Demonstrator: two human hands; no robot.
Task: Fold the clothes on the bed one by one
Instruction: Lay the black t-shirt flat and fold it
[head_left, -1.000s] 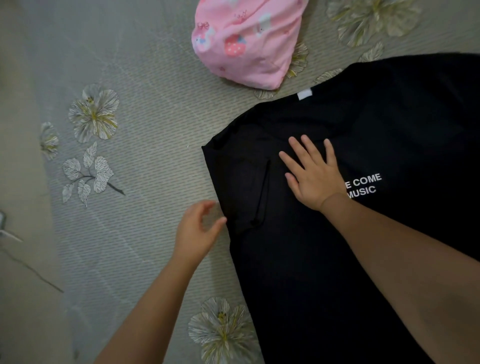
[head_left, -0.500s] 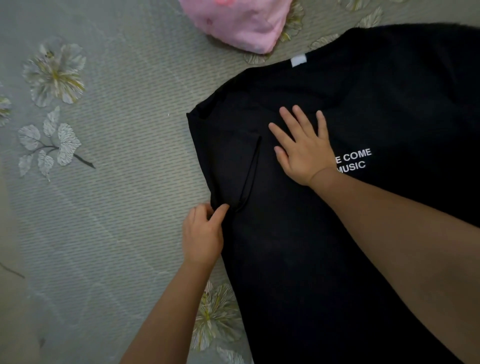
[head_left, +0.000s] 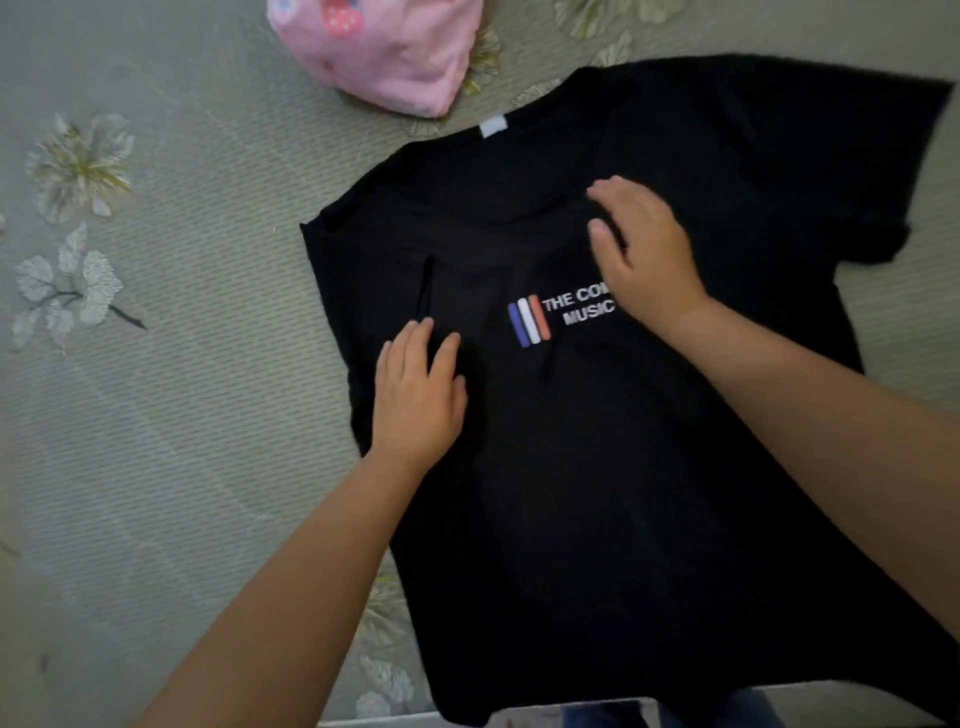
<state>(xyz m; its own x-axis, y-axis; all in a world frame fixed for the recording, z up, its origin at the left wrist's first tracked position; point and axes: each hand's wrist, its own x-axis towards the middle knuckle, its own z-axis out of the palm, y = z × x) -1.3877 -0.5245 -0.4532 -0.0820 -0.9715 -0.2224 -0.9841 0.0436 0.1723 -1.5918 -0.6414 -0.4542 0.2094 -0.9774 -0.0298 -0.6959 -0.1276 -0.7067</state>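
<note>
Pressing flat with my left hand (head_left: 418, 395), I have the fingers straight and loosely spread on the folded-in left side of the shirt (head_left: 597, 493), fingertips just below the short raised crease (head_left: 425, 286) where the sleeve has been turned in. My right hand (head_left: 641, 254) is blurred, but its fingers look extended and slack, palm down on the chest just right of the logo (head_left: 558, 314), covering the end of the lettering. Neither hand is gripping cloth.

The shirt lies front up on the bed (head_left: 182, 415), collar tag (head_left: 492, 126) at the far edge, hem toward me. Its left sleeve is tucked over the body; the right sleeve (head_left: 883, 171) is spread out flat. A pink bundle (head_left: 384, 52) sits beyond the collar, apart from the shirt.

I judge the step to be smoothing the left fold before taking the right side. To do it well, I would keep the left palm low and sweep from the crease down toward the hem, so the folded edge runs straight and parallel to the side seam. The right hand should anchor the chest lightly, not drag it, or the fold will skew. That raised crease needs flattening first; left there, it will bulk up later folds. Thin jersey like this probably slides over the bed cover, so I would use slow, even pressure.
</note>
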